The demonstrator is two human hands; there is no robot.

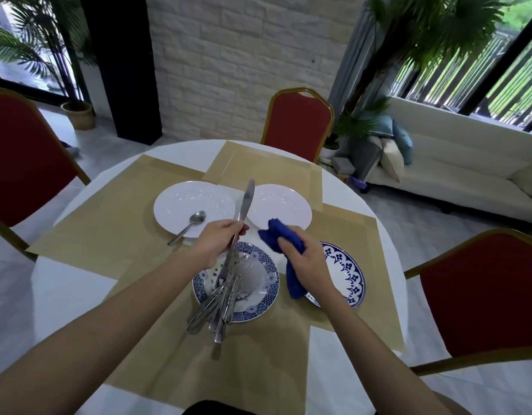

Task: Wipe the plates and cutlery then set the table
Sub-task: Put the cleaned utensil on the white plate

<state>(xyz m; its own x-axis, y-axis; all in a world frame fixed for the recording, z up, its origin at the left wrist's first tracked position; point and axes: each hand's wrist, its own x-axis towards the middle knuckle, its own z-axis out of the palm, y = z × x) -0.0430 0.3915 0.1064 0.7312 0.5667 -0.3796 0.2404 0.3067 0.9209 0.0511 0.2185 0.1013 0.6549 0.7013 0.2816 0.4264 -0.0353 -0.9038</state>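
We record the left hand point(218, 245) gripping a knife point(246, 200), blade up, at frame centre over the cutlery heap point(218, 307) on the patterned plate point(270, 280); the right hand point(308, 263) clutches the blue cloth point(278, 236) beside it.

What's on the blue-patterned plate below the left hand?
A pile of cutlery lies on the blue-patterned plate, handles overhanging its near rim. The left hand and its knife cover the far part; piece count unclear.
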